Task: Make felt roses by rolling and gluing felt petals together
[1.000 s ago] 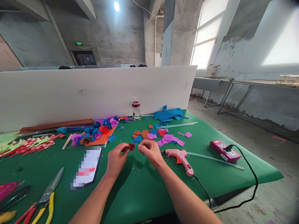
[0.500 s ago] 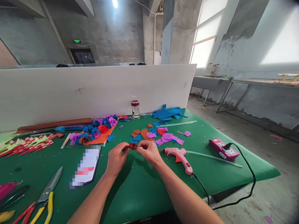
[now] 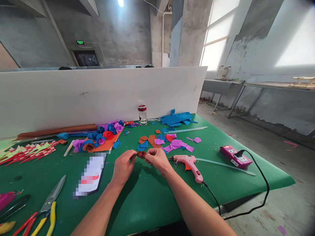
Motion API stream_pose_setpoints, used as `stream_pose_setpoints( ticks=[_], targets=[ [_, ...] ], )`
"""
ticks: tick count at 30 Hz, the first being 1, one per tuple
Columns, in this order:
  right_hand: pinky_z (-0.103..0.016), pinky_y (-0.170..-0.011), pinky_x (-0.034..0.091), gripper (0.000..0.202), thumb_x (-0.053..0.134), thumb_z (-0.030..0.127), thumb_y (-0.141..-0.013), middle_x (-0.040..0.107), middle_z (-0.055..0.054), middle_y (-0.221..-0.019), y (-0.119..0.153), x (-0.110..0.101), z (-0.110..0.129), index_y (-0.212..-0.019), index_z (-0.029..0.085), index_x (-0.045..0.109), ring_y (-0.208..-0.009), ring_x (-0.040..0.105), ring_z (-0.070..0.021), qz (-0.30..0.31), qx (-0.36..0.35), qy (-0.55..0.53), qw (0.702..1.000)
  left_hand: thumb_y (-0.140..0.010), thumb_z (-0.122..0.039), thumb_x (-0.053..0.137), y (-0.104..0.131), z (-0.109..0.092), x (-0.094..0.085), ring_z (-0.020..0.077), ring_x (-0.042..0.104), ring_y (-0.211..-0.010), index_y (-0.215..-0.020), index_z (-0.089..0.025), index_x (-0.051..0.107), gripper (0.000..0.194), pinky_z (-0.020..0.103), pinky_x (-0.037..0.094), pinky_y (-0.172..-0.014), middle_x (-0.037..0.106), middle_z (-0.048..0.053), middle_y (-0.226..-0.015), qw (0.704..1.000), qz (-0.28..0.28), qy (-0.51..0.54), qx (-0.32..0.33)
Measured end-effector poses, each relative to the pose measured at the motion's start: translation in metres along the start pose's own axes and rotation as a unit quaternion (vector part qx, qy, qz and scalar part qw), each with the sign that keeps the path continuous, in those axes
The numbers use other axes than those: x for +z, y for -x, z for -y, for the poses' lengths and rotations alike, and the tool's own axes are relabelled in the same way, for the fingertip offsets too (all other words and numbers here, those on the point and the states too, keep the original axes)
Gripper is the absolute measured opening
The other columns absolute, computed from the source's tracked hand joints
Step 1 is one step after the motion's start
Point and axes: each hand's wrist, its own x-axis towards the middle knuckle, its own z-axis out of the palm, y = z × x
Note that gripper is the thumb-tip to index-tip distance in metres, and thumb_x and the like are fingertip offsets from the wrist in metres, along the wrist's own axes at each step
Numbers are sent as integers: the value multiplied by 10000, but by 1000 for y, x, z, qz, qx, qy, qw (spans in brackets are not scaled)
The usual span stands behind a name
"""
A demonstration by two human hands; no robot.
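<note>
Between my two hands is a small reddish-brown flower [image 3: 141, 154], held above the green table. My left hand [image 3: 125, 165] pinches its left side with thumb and forefinger. On the flower's right side, the fingertips of my right hand [image 3: 158, 160] are closed. A pink glue gun [image 3: 188, 162] lies just right of my right hand. Behind the hands lie purple petals [image 3: 177, 143] and brown petals [image 3: 152, 141]. Finished flowers in blue, red, purple and brown, such as a red one [image 3: 108, 135], rest on an orange sheet [image 3: 105, 145] at the back left.
A phone [image 3: 91, 175] and shears [image 3: 52, 196] lie left on the green table [image 3: 147, 203]. A lidded jar [image 3: 142, 114] stands before the white board [image 3: 103, 95]. At right sit a purple power block [image 3: 236, 157] and its black cable [image 3: 267, 186]. Blue material [image 3: 177, 118] lies behind.
The flower between my fingers has turned slightly and sits a little further right. Both hands keep nearly the same place and grip.
</note>
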Motion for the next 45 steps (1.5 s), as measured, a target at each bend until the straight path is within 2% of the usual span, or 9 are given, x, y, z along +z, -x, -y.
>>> stream_pose_setpoints(
  ticks=[6,11,15,19,27,32,35,40,45],
  targets=[
    [-209,-425,265,153,547,238,-631,448,45,-428,0,-1,-1,-495,172,570,-421,368,-78,0,14,4,1000,-881,-248,479,0,-1,1,158,622,-705,-777,-219,635,189,252,453,-663,687,15,-777,1000,0,-1,0],
    [-220,-435,288,325,540,393,-708,417,35,-420,-4,-9,5,-459,184,527,-429,373,-90,-52,-7,-96,994,-808,-322,581,-2,-3,0,148,605,-599,-744,-217,657,144,237,451,-582,674,-19,-661,994,-2,45,-100],
    [-207,-470,325,128,614,283,-631,572,29,-604,-5,-5,0,-707,181,632,-493,423,-85,-16,-40,-87,995,-758,-371,632,-3,-2,2,142,580,-515,-740,-208,683,171,228,442,-505,655,-28,-570,980,20,127,-153],
    [-210,-530,383,259,664,244,-642,652,20,-778,-5,7,-11,-896,201,639,-546,476,-85,22,-105,-15,994,-759,-336,602,-3,-2,3,154,613,-581,-741,-214,699,157,233,463,-550,693,-19,-634,985,41,117,-123],
    [-230,-593,413,120,633,254,-713,658,8,-754,-6,5,-14,-814,191,621,-605,535,-114,17,-134,10,991,-781,-305,583,0,-8,0,141,571,-574,-658,-210,645,168,225,418,-555,632,-33,-592,993,40,63,-95],
    [-234,-568,381,153,665,328,-737,640,3,-709,-3,0,-6,-786,185,641,-603,524,-125,6,-117,15,993,-806,-243,575,2,-7,1,136,580,-615,-682,-208,649,148,223,416,-598,652,-18,-657,996,36,63,-57],
    [-242,-561,367,287,574,441,-843,597,3,-654,-2,-4,-2,-741,180,637,-590,509,-131,-31,-128,18,991,-820,-193,555,4,-6,2,134,555,-621,-708,-204,642,143,229,393,-598,627,-10,-667,997,37,34,-53],
    [-265,-645,413,186,567,367,-890,596,-14,-779,1,-10,-1,-842,198,628,-694,520,-154,-148,-264,126,945,-832,-150,536,6,-3,0,144,533,-648,-711,-200,588,140,249,370,-603,585,-6,-681,998,24,-25,-56],
    [-297,-725,403,95,605,196,-880,599,-37,-848,9,-5,1,-843,230,684,-827,540,-189,-87,-368,319,869,-859,-128,508,8,2,0,175,553,-729,-728,-204,569,163,276,390,-657,596,13,-727,995,27,-87,-44]
  ],
)
